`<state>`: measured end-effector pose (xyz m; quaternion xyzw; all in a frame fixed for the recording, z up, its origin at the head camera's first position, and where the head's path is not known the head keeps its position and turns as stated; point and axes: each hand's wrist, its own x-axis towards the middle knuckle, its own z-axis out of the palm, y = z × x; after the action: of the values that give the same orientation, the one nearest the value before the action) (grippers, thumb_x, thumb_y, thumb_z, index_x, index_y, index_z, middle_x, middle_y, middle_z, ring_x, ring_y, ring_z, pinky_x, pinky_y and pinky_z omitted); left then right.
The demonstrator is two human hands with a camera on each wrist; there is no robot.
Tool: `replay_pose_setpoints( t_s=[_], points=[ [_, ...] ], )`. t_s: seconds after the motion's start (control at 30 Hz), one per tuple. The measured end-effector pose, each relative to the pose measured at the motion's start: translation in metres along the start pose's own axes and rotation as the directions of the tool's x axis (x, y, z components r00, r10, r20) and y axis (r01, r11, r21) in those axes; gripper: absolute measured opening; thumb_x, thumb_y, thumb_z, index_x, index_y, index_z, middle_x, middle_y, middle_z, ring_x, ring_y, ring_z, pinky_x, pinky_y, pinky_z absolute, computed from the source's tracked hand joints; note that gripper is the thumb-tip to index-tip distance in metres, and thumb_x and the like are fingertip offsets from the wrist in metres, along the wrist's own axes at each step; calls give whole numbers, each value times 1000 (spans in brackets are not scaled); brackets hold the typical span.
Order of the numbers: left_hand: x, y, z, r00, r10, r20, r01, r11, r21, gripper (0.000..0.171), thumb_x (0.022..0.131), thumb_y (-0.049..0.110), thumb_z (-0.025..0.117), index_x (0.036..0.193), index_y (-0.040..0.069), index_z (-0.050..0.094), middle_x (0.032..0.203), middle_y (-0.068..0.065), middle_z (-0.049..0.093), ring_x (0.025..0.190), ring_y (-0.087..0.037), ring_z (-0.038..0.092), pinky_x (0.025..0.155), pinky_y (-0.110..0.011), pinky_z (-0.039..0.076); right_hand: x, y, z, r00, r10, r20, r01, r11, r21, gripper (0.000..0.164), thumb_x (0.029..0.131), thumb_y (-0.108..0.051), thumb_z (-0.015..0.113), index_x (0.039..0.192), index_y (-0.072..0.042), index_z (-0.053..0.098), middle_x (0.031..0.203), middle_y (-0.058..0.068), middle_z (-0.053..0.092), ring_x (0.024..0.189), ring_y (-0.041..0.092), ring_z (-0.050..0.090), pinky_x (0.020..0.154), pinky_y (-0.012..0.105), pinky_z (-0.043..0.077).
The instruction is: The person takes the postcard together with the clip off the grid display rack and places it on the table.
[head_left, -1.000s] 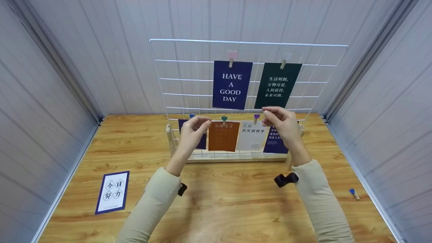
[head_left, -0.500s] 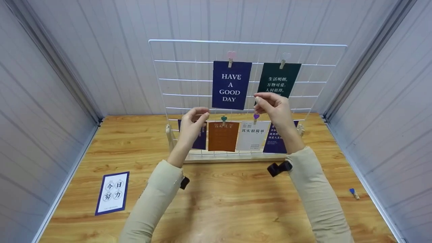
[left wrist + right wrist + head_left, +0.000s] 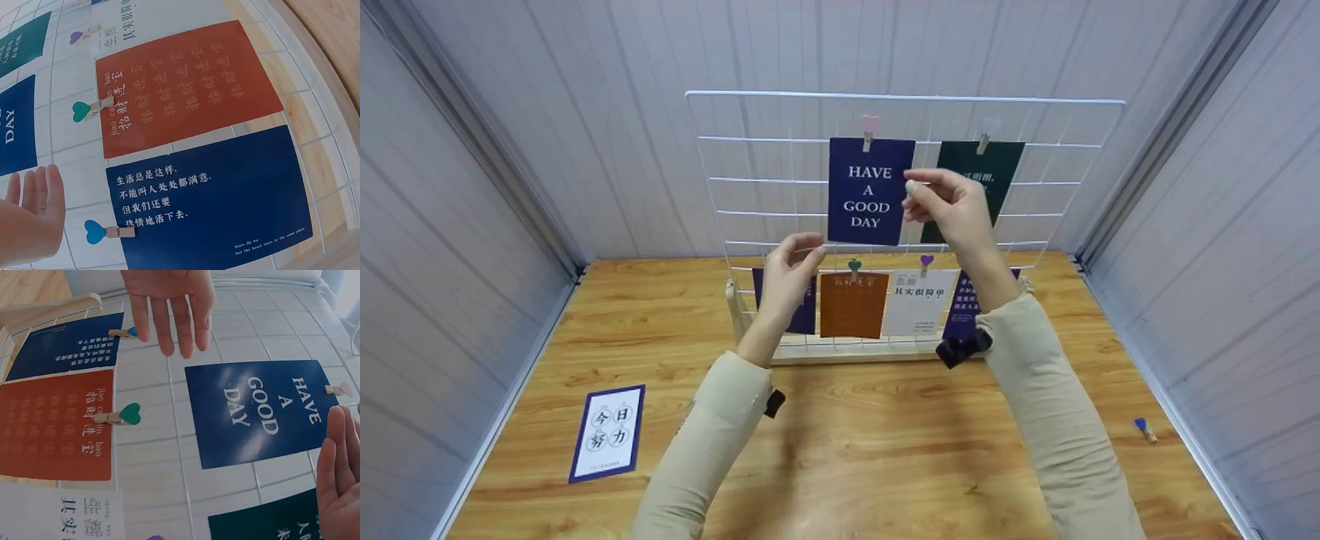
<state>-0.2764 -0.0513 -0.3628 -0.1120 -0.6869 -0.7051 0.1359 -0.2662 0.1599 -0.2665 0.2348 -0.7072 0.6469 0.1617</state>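
My right hand (image 3: 956, 206), its thumb near the forefinger, is raised in front of the gap between the blue "HAVE A GOOD DAY" card (image 3: 867, 191) and the dark green card (image 3: 1011, 172). It holds nothing and partly covers the green card. Lower down, my empty left hand (image 3: 789, 281) hovers by the blue card's lower left corner, in front of a blue lower-row card (image 3: 208, 197). Straight fingers show on the left hand in both wrist views. A pink heart clip (image 3: 868, 133) pins the blue card to the white wire grid (image 3: 769, 180); a pale clip (image 3: 984, 139) pins the green one.
Along the grid's lower row hang an orange card (image 3: 851, 307), a white card (image 3: 919, 315) and another blue card (image 3: 964, 311). On the wooden table (image 3: 877, 450), a blue-bordered card (image 3: 607, 433) lies at left and a blue heart clip (image 3: 1145, 430) at right. Panel walls surround it.
My right hand has risen and moved left, from below the green card to beside the blue card. My left hand has risen slightly. The cards and clips stay put.
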Motion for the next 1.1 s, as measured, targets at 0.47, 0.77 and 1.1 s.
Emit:
replay_pose_setpoints(
  t_s=[0.47, 0.77, 1.1],
  points=[
    [1, -2, 8, 1000, 14, 25, -14, 999, 30, 23, 83, 5, 57, 104, -4, 57, 102, -17, 57, 90, -20, 55, 71, -30, 48, 27, -2, 11, 998, 48, -32, -49, 999, -24, 25, 84, -10, 60, 107, -2, 60, 77, 14, 60, 63, 23, 57, 62, 26, 48],
    [4, -3, 8, 1000, 12, 16, -12, 999, 44, 26, 83, 5, 58, 107, -5, 56, 102, -12, 58, 92, -21, 55, 75, -29, 46, 34, -5, 18, 998, 51, -27, -52, 998, -38, 28, 86, -11, 57, 113, -4, 57, 76, 14, 60, 62, 23, 57, 62, 27, 47],
    [7, -2, 12, 1000, 2, 7, -2, 999, 45, 26, 84, 5, 57, 108, -3, 56, 102, -12, 58, 90, -21, 55, 76, -29, 45, 37, -13, 27, 995, 97, -20, -98, 994, -46, 33, 88, -14, 55, 121, -8, 52, 77, 13, 60, 65, 24, 58, 67, 29, 47]
  ],
)
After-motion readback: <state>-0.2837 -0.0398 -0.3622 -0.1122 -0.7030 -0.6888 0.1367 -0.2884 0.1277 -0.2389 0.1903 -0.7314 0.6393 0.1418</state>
